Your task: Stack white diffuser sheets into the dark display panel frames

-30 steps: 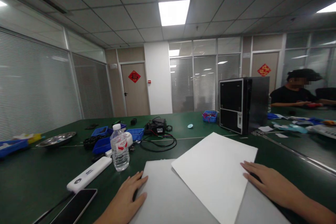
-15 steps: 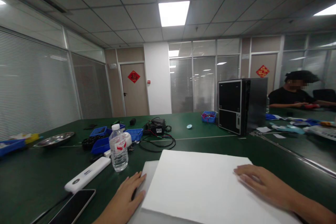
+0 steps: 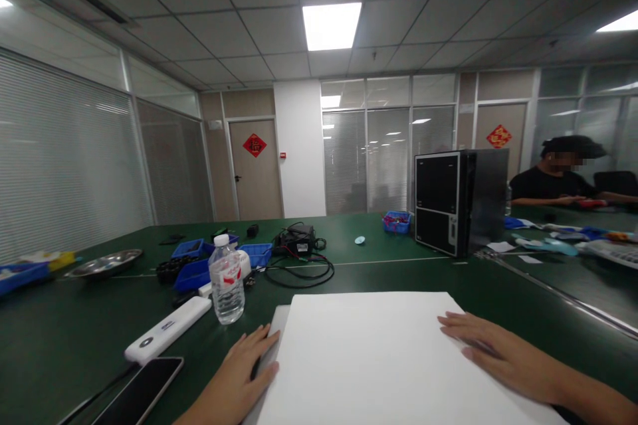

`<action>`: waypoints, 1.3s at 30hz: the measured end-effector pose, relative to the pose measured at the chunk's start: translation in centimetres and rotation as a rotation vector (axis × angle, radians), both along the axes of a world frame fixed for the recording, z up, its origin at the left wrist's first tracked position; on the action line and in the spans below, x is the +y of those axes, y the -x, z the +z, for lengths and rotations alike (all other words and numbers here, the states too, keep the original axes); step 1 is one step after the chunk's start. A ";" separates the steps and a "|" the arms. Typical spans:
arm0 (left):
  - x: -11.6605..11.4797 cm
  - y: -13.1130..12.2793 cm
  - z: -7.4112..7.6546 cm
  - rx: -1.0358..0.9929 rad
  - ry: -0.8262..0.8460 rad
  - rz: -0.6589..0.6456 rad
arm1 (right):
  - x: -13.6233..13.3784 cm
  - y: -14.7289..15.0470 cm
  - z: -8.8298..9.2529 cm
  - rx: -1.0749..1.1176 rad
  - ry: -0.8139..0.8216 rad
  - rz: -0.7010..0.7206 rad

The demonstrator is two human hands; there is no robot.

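Note:
A large white sheet lies at the bottom centre, over a second pale sheet or board whose left edge shows. My left hand rests at the left edge of the sheets, its fingers apart and the thumb touching the white sheet's side. At the right edge, my right hand lies with its fingers stretched over the white sheet. Neither hand is closed round anything.
Left of the sheets are a water bottle, a white power strip and a phone. Farther back stand blue trays, a black adapter with cables and a computer tower. A person sits at the right.
The white sheet has turned and shifted left, so its far edge now runs nearly level. My right hand has moved slightly left and its fingers are more spread. My left hand stays almost where it was.

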State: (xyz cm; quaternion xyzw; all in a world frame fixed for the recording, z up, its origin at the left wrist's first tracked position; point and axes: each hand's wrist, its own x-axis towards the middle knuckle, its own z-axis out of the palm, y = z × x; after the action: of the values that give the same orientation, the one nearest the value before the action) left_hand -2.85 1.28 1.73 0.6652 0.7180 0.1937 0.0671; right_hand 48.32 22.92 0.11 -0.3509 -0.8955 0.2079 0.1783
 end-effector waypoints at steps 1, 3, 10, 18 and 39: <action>0.0 0.0 -0.1 0.003 -0.004 0.001 | -0.3 0.1 0.2 -0.004 0.008 0.022; 0.1 0.0 -0.2 0.008 -0.009 0.002 | -0.9 0.5 0.7 -0.025 0.021 0.074; 0.2 0.3 -0.8 0.019 -0.004 0.020 | -2.3 1.6 1.7 -0.057 0.043 0.167; 0.4 0.8 -1.5 0.033 -0.075 -0.001 | -1.9 1.1 1.4 -0.049 0.020 0.163; 0.6 -0.6 -1.6 0.147 -0.044 0.015 | 1.5 0.6 1.1 0.785 0.511 -0.200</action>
State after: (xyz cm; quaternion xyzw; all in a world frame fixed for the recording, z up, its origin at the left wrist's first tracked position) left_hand -2.23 1.88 0.12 0.6734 0.7217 0.1606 -0.0018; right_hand 47.70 24.40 1.18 -0.3630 -0.6425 0.5199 0.4303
